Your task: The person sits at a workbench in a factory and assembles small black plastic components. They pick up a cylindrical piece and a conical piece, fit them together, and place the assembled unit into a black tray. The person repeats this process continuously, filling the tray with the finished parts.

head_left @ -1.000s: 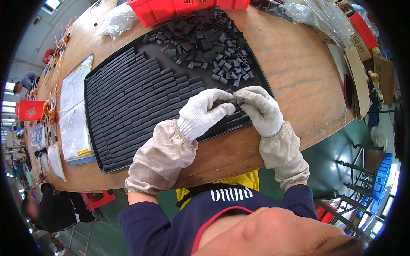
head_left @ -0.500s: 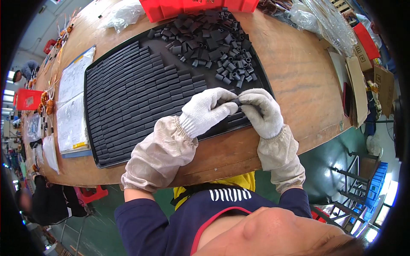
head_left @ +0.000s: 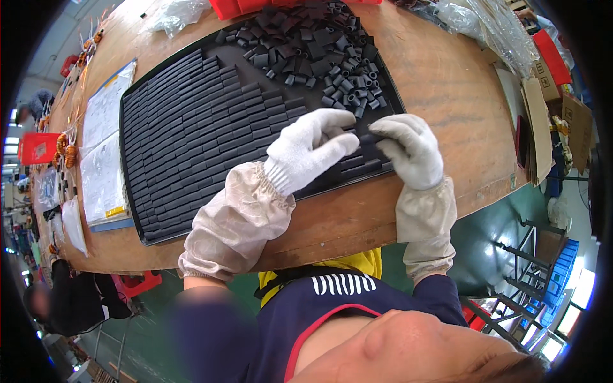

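On the black tray's (head_left: pixel 137 127) near right corner, left hand (head_left: pixel 313 147) and right hand (head_left: pixel 408 150) — both white-gloved — pinch one dark block (head_left: pixel 369 138) between fingertips, seemingly to seat it in line. Neat rows (head_left: pixel 191 127) fill the tray's left; loose pieces (head_left: pixel 313 48) lie heaped beyond — ready stock, apparently.

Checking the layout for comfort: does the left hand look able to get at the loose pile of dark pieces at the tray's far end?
Probably yes: the left hand sits over the tray, nothing between it and the loose pile.
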A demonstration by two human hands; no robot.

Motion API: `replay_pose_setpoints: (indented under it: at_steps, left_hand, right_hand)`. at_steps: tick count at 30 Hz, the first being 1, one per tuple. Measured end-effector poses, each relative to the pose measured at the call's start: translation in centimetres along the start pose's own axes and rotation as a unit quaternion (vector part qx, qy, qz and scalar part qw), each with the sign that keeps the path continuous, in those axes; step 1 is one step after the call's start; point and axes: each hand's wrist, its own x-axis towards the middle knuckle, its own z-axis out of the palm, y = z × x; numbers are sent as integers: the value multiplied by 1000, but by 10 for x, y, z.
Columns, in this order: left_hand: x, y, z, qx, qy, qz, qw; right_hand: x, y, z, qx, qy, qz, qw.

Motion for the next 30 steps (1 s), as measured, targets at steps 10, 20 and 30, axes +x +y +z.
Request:
replay_pose_setpoints:
  at_steps: [10, 20, 30]
  left_hand:
    - [2, -8, -7, 335, 82, 251, 904]
    - [-5, -3, -4, 454, 8, 257, 853]
    - [3, -8, -7, 405, 0, 296, 865]
  right_hand:
    - [-8, 2, -15, -128, -180, 21, 975]
    - [-7, 8, -4, -202, 19, 87, 975]
    - [-8, 9, 7, -265, -4, 82, 961]
